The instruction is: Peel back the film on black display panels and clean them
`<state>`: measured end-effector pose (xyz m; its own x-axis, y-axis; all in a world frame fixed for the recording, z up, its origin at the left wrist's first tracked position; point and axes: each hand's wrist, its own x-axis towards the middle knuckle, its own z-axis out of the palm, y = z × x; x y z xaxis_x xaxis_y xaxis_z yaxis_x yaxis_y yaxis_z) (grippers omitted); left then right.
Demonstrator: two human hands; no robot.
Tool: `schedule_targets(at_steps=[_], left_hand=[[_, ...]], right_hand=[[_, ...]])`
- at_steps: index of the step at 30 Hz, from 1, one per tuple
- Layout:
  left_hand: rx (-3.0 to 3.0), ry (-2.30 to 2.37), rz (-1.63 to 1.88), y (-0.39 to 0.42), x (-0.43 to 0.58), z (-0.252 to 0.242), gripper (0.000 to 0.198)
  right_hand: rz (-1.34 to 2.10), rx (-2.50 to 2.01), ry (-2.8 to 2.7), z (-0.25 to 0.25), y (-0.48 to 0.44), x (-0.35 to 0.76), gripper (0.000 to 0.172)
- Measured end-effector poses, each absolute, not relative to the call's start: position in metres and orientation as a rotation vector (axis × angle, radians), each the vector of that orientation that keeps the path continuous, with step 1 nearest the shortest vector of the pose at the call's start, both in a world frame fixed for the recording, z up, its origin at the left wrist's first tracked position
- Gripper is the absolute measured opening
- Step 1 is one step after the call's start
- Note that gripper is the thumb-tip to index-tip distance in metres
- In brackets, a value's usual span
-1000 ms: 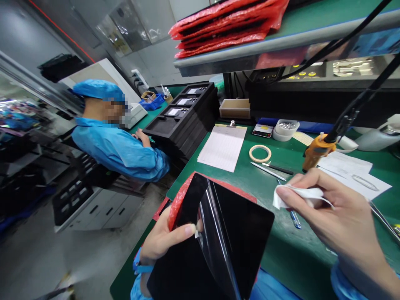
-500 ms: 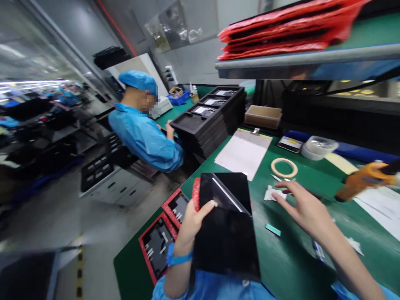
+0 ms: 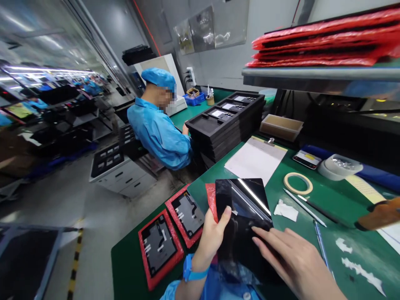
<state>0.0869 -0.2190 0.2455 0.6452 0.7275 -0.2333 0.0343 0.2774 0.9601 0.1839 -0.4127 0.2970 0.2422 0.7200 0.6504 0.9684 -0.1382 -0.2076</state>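
Note:
A black glossy tablet screen panel (image 3: 242,246) is tilted up in front of me, bright streaks reflected across its upper part. My left hand (image 3: 215,227) is closed on its left edge, thumb on the face. Red bubble wrap (image 3: 211,200) shows behind that edge. A small white bit (image 3: 234,213) lies on the panel by my left thumb. Over the panel's right side is my right hand (image 3: 289,254), fingers stretched out and fingertips at the surface. Nothing shows between its thumb and forefinger. A crumpled white scrap (image 3: 286,210) rests on the table just beyond.
Two grey-backed panels (image 3: 159,246) on red wrap lie at left. A tape roll (image 3: 298,183), white stick (image 3: 304,207), pen (image 3: 320,241), clipboard (image 3: 256,160) and orange tool (image 3: 379,214) occupy the table. A co-worker (image 3: 159,129) sits beyond, beside stacked black trays (image 3: 215,125).
My right hand has moved left from beside the white scrap onto the panel. The view has shifted left. The green strip on the table no longer shows.

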Motion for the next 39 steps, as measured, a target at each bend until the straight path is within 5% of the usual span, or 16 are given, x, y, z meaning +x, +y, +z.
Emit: schedule_targets(at_steps=[11,14,25,39], left_hand=[[1.228,0.786,0.519,-0.224,0.082,0.251,0.083],[1.275,0.775,0.521,-0.228,0.076,0.250,0.077],[1.385,0.765,0.341,-0.228,0.042,0.257,0.083],[1.440,0.770,0.323,-0.226,0.030,0.258,0.075]], right_hand=[[-0.766,-2.069,-1.319,0.290,-0.415,0.188,0.031],[-0.555,-1.978,-1.115,0.292,-0.420,0.191,0.027],[-0.025,-1.890,-0.624,0.304,-0.442,0.232,0.074],[0.300,-1.831,-0.740,0.310,-0.451,0.235,0.074]])
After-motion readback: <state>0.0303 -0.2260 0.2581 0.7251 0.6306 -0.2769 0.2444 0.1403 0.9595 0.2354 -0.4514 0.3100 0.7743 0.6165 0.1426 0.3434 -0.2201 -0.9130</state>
